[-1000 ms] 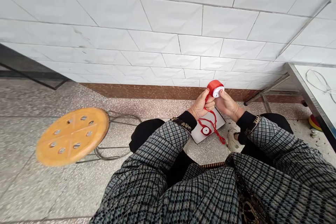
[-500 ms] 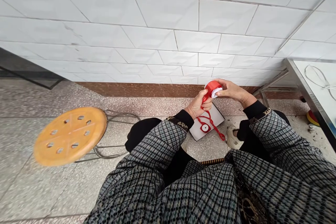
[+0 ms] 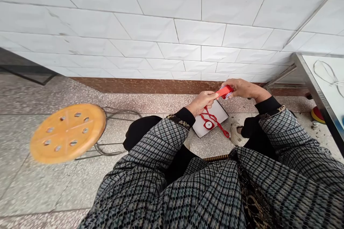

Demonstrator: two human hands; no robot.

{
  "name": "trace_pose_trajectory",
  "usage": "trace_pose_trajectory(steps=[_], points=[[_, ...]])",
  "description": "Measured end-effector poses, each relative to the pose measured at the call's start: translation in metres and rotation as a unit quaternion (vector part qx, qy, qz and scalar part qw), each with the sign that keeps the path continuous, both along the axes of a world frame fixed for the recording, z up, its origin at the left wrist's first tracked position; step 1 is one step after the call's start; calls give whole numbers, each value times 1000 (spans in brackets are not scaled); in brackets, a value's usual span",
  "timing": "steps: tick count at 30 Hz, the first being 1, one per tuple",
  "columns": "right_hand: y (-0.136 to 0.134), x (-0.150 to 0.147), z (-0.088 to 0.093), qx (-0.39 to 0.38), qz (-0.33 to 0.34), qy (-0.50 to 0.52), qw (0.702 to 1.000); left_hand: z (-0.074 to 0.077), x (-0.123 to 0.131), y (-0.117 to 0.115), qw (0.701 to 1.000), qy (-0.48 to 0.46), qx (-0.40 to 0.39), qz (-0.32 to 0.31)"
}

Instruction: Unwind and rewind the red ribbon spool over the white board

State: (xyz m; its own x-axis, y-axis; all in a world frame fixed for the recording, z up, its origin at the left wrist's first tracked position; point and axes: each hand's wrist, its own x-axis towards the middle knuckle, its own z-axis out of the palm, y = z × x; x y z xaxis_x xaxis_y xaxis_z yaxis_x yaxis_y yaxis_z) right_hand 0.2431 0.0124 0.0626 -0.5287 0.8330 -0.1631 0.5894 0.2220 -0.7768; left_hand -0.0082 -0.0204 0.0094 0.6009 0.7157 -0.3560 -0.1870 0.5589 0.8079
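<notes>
**Left hand** point(image 3: 202, 103): bare; fingers point(image 3: 211, 97) curled closed, tips meeting the left end of the spool. A strand of cord leaves from beneath them; whether they pinch it cannot be told.

**Right hand** point(image 3: 243, 89): bare, at 3 o'clock from the left hand; fingers point(image 3: 231, 84) reach forward, closed with the thumb in a grasp on the spool.

**Red ribbon spool with white core** point(image 3: 225, 92): tilted, almost edge-on, held between both hands above the card.

**Red cord** point(image 3: 213, 118): falls at 6 o'clock from the left hand, loops across the card and ends at its lower right corner.

**White rectangular card** point(image 3: 215, 116): flat on the floor at 6 o'clock below the hands, bearing a small round red-and-white disc point(image 3: 209, 125).

**Surroundings:** speckled terrazzo floor point(image 3: 150, 102) runs to a brown skirting band point(image 3: 145, 86) and white tiled wall point(image 3: 161, 25) at 12 o'clock. A round orange wooden stool seat point(image 3: 67, 133) with slots stands on wire legs at 9 o'clock. A steel-edged white table point(image 3: 319, 89) at 3 o'clock holds a thin white cable point(image 3: 326, 73). A beige shoe point(image 3: 235, 134) sits just beside the card at 5 o'clock. Grey checked sleeves point(image 3: 157, 150) fill the foreground from 6 to 8 o'clock.
</notes>
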Motion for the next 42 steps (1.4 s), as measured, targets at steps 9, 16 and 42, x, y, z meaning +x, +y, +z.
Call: trace_pose_trajectory(steps=[9,16,42], points=[[-6,12,-1,-89,-55,102,989,10,0,0,986,-83,28,141],[-10,7,9,-138,-93,143,976,17,1,-2,963,-195,-2,186],[-11,11,20,-176,-82,217,957,20,-13,2,994,-89,40,46]])
